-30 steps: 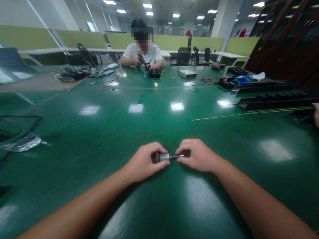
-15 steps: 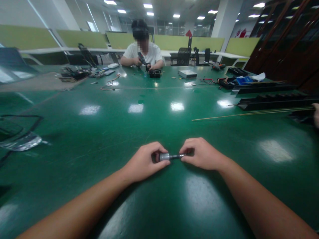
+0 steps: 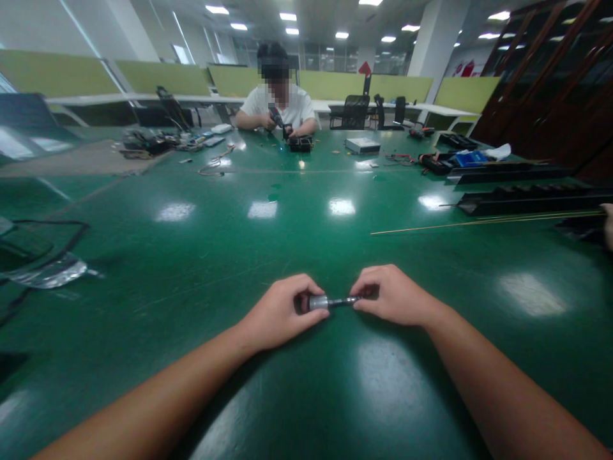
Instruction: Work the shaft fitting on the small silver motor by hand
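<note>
A short silver cylinder (image 3: 318,303) with a thin dark shaft (image 3: 341,301) lies level just over the green table, its shaft pointing right. Its exact kind is too small to make out. My left hand (image 3: 282,310) closes thumb and fingers around the cylinder, hiding its left end. At the far end of the shaft, my right hand (image 3: 390,295) pinches the tip between thumb and fingertips. Both hands are low over the table, a short length of bare shaft showing between them.
Across the green table (image 3: 306,211), a person (image 3: 278,102) holds a power tool over a black part (image 3: 301,144). Thin rods (image 3: 431,226) and black metal channels (image 3: 522,199) lie right, near another person's hand (image 3: 608,223). Clear plastic (image 3: 52,271) lies left.
My right hand has shifted slightly right, so a little more shaft shows between the hands. My left hand keeps its hold on the cylinder. The view has moved slightly.
</note>
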